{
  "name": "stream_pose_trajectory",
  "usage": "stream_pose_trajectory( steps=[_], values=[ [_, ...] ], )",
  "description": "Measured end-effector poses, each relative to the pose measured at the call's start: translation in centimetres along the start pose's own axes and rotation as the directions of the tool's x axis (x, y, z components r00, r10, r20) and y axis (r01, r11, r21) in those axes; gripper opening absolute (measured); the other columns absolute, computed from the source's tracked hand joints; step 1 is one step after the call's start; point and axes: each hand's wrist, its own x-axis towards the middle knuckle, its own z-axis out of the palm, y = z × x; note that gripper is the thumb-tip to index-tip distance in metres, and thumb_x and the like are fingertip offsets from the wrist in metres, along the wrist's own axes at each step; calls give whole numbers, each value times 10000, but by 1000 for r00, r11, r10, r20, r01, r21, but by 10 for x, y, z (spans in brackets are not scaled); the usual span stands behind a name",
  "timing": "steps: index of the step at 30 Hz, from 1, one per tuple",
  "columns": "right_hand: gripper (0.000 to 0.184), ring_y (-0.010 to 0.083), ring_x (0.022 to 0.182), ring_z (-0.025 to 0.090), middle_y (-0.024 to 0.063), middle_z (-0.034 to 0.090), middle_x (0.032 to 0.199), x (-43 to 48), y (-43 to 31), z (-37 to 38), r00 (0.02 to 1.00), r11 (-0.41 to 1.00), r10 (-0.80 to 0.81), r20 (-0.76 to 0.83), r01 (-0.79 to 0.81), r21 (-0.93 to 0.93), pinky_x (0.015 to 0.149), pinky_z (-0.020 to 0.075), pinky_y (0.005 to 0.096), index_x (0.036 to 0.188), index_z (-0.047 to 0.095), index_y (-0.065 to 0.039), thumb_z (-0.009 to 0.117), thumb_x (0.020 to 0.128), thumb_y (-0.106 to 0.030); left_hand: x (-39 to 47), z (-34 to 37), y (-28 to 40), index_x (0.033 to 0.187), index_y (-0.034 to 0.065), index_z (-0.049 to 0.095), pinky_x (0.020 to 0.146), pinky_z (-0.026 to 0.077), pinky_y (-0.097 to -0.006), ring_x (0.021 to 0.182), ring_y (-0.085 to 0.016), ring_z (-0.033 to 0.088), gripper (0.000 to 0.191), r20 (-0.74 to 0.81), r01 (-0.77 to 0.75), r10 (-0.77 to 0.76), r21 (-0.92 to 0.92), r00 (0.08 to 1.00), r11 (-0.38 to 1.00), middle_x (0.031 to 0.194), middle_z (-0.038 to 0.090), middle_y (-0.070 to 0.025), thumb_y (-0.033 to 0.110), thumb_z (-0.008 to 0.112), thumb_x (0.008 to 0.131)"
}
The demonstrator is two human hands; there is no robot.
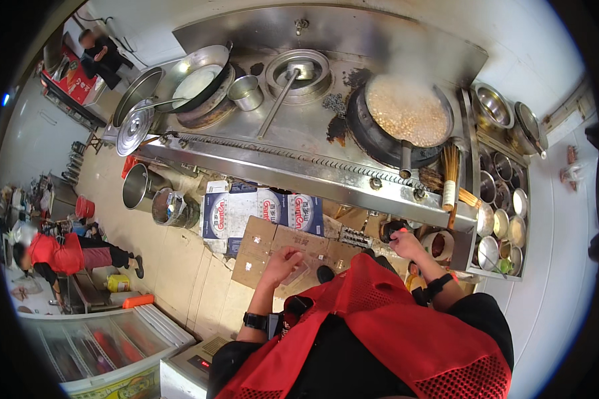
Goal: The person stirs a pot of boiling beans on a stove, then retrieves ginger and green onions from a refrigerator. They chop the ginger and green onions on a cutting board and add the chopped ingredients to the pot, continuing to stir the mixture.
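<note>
My left hand [283, 266] hangs over flattened cardboard [259, 239] with its fingers curled; a faint translucent patch shows just below them, and I cannot tell whether they hold it. My right hand [408, 245] is below the stove's front edge, close to a small dark object [393, 229]. A bright orange-red spot [404, 230] shows at its fingertips, too small to identify. Above, on the steel stove [299, 129], a steaming wok [406, 157] holds bubbling brown liquid with pale round pieces [404, 112]. Its handle points towards me.
A second wok [197, 62] with whitish liquid, a steel pot [245, 93] and a ladle [279, 102] occupy the stove. A bamboo brush [449, 174] lies by seasoning bowls [500, 222]. Bins [172, 207] stand below left; a person in red [60, 254] bends at far left.
</note>
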Motion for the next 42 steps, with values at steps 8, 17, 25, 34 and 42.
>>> stream_pose_trajectory(
  steps=[8, 17, 25, 34, 42],
  values=[
    [281, 401, 920, 656, 202, 690, 970, 36, -7, -4, 963, 967, -190, 193, 218, -134, 794, 526, 482, 959, 695, -39, 612, 861, -289, -2, -11, -3, 1185, 21, 657, 677, 516, -261, 777, -117, 637, 298, -45, 60, -61, -19, 997, 998, 928, 699, -39, 226, 632, 970],
    [407, 381, 1087, 623, 197, 627, 1166, 165, -232, -58, 766, 739, -631, -118, 641, 210, 895, 515, 461, 1223, 609, -40, 626, 901, -287, -21, -60, 53, 1246, -16, 612, 672, 483, -227, 743, -77, 585, 349, -297, 8, -46, -125, 954, 992, 904, 676, -9, 218, 637, 989],
    [544, 425, 1179, 589, 237, 426, 1449, 268, -336, -64, 800, 798, -592, -98, 599, 68, 975, 499, 488, 1406, 504, -127, 571, 945, -408, -80, -114, -11, 1206, 13, 611, 640, 509, -250, 722, -115, 626, 300, -527, 78, -266, -352, 807, 933, 890, 687, -47, 232, 607, 1001],
    [436, 454, 1119, 624, 365, 369, 1438, 378, -399, -36, 913, 903, -408, -3, 403, -145, 953, 518, 467, 1242, 582, 7, 533, 966, -326, -55, -207, -69, 1219, 19, 612, 632, 521, -248, 741, -122, 652, 308, -461, 110, -323, -431, 827, 896, 907, 696, -51, 233, 598, 999],
    [201, 291, 782, 699, 152, 642, 849, 371, -347, -76, 869, 989, 32, -494, -99, -110, 712, 597, 401, 1046, 528, 27, 561, 932, -134, 8, -318, -47, 1183, 13, 621, 649, 502, -269, 761, -122, 644, 342, -351, 77, -182, -292, 919, 953, 928, 697, -44, 288, 621, 979]
  ],
)
